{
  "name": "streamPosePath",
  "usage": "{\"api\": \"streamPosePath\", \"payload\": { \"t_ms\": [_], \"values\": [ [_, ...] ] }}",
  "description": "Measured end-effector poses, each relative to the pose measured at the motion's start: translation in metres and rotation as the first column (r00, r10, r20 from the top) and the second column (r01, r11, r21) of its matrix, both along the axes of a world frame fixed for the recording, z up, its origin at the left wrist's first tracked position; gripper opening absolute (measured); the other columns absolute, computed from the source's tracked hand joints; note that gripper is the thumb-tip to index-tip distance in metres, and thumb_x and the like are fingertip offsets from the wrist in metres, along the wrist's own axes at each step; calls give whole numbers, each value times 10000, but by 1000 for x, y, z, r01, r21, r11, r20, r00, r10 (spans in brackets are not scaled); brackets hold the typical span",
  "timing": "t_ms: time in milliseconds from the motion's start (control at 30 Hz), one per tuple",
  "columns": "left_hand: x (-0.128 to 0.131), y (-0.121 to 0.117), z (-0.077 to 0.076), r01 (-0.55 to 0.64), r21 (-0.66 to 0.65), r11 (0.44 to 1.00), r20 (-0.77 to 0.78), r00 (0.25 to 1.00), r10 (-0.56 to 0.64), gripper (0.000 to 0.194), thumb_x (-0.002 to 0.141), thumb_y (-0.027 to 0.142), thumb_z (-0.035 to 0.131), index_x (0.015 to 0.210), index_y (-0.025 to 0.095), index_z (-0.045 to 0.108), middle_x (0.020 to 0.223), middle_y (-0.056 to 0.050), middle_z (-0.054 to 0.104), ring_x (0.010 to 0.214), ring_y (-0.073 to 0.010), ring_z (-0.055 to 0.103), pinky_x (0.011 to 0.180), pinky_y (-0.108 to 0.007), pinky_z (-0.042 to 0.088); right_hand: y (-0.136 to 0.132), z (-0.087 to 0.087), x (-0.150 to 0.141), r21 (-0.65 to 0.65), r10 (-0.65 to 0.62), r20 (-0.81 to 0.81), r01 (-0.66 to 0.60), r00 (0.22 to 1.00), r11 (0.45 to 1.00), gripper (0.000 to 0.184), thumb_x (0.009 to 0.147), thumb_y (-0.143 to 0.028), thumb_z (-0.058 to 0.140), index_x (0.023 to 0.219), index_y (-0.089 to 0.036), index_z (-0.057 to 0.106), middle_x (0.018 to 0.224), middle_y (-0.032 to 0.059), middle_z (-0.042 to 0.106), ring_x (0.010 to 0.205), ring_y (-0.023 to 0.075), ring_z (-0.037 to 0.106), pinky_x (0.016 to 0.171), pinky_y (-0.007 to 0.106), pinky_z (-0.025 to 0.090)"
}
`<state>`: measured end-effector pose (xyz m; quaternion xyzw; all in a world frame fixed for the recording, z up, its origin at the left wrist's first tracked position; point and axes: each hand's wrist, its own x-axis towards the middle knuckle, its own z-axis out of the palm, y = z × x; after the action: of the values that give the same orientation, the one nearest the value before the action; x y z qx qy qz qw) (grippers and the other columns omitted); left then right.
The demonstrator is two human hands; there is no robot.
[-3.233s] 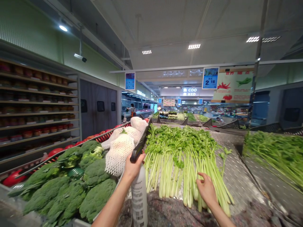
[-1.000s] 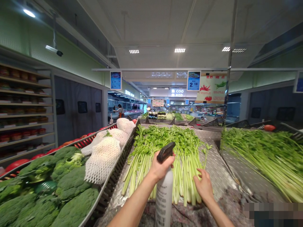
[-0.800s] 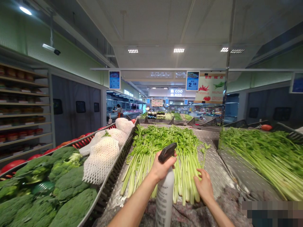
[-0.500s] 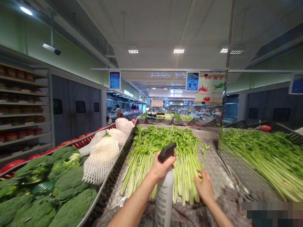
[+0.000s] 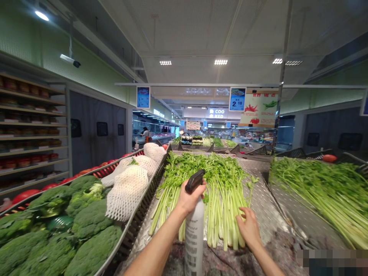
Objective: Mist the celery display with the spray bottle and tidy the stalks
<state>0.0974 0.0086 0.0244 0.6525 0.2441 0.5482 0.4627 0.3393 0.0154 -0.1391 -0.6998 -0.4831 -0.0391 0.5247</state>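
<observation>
My left hand (image 5: 186,200) is wrapped round the neck of a white spray bottle (image 5: 194,239) with a black trigger head, held upright above the display. Behind and beside the bottle lies a spread of celery (image 5: 222,195), leaves toward the back and pale stalk ends toward me. At the right edge of the stalks is my right hand (image 5: 248,227), its fingers bent but apart, holding nothing. Its fingertips are close to the outermost stalks; whether they touch them I cannot tell. The bottle and my left arm hide part of the celery.
Broccoli (image 5: 94,218) and produce in white foam nets (image 5: 128,191) fill a black crate on the left. A dark wet cloth (image 5: 230,262) lies along the front of the metal shelf (image 5: 258,191). A mirror panel (image 5: 304,214) stands on the right, reflecting celery.
The spray bottle in my left hand has shifted slightly left, and its head is tilted a little differently. My right hand stays beside the celery. The whole view has swung slightly left.
</observation>
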Motion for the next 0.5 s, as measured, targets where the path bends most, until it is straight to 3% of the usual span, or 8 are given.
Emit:
{"api": "streamPosePath", "payload": {
  "t_ms": [500],
  "values": [
    [-55,8,-2,-262,53,964,7,965,262,278,631,312,577,808,98,599,699,-40,618,469,-99,529,491,-235,442,10,6,-26,-25,78,-11,-79,997,997,348,647,-331,381,898,-144,531,988,99,493,774,188,565,720,300,424]
  ]
}}
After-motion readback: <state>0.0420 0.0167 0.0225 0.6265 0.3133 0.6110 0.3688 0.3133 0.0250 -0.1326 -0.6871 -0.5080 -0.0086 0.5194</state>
